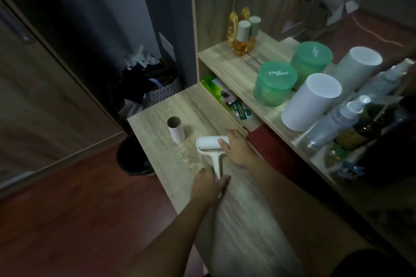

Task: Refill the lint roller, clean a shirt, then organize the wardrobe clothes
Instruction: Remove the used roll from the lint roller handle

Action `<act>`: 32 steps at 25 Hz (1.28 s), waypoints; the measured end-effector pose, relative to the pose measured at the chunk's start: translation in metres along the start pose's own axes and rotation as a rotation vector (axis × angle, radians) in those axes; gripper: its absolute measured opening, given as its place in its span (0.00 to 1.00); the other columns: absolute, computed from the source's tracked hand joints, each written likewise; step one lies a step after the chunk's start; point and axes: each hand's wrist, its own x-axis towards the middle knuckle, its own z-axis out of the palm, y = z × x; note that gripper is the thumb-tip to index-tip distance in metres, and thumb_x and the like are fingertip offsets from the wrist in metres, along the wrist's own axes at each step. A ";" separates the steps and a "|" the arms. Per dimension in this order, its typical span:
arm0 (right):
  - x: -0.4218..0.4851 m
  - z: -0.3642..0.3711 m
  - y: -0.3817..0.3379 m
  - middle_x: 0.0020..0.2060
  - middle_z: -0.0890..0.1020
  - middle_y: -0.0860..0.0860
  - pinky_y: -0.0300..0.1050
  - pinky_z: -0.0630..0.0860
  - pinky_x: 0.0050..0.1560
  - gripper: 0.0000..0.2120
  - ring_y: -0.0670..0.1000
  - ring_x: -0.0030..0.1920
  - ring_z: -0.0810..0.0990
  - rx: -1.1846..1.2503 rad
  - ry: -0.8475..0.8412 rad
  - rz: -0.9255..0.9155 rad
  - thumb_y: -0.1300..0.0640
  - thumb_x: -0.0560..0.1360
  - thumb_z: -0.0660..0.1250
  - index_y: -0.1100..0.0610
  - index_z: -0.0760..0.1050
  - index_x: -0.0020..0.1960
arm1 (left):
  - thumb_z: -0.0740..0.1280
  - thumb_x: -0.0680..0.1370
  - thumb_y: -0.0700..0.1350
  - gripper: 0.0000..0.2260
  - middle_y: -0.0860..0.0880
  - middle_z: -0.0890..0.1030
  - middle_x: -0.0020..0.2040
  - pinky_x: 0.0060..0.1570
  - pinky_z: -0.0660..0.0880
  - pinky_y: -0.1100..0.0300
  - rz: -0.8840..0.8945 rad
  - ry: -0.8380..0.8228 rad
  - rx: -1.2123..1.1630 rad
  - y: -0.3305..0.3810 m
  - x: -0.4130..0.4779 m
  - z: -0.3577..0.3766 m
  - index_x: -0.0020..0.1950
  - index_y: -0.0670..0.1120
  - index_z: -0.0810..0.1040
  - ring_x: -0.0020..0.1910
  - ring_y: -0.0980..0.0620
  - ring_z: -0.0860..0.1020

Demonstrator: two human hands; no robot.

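While both arms reach up from the bottom of the frame, the left hand [206, 183] sits nearest us, fingers closed around the lower end of the lint roller's handle [217, 165], pinning it against the table [236, 209]. The handle runs up-frame, away from the body, and at its far end the roll [210, 143] lies crosswise, its long axis left to right. That's the line that matters: the right hand [236, 149] is cupped over the roll's right end, fingers [222, 143] curled onto it, so any sliding on or off has to go sideways along that axis. Right hand is the one placed for it; left just steadies. Further up and left, standing upright and apart from both hands, a bare cardboard core [175, 129]. Beyond, on the shelf [234, 67] at right, two white refill rolls [311, 101] stand among green tubs [275, 83].
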 end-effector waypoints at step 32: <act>-0.129 -0.052 -0.075 0.40 0.78 0.53 0.39 0.71 0.29 0.08 0.53 0.41 0.77 1.076 0.408 0.200 0.53 0.66 0.58 0.53 0.74 0.37 | 0.71 0.73 0.49 0.15 0.55 0.74 0.50 0.48 0.71 0.74 0.461 0.603 -0.361 0.054 -0.111 -0.090 0.57 0.45 0.77 0.48 0.64 0.73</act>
